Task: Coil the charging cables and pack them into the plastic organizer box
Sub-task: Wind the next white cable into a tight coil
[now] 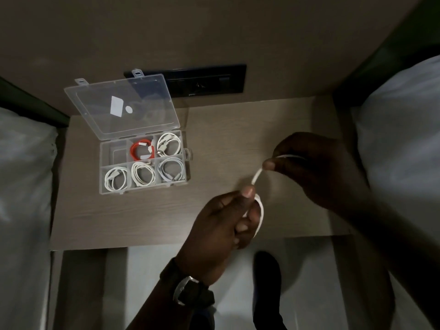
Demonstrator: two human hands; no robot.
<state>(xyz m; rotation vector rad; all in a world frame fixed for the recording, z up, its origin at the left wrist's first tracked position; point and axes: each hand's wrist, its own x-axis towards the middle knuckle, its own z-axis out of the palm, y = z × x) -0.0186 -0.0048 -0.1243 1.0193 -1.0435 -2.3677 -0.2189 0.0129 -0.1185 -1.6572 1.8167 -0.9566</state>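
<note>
A white charging cable [256, 176] runs between both hands above the wooden table. My left hand [226, 222] pinches it and holds a loop against the palm. My right hand [307, 167] grips the other part between thumb and fingers. The clear plastic organizer box [188, 154] stands at the table's left with its lid [119, 106] open and tilted back. Five of its compartments hold coiled cables: a red one [140, 150] and several white ones [169, 144]. The far left compartment [116, 152] holds no cable.
A black socket panel [207, 79] sits on the wall behind the table [238, 129]. White bedding lies on the left [23, 175] and on the right [404, 139]. A dark shoe [266, 270] shows on the floor below the table edge.
</note>
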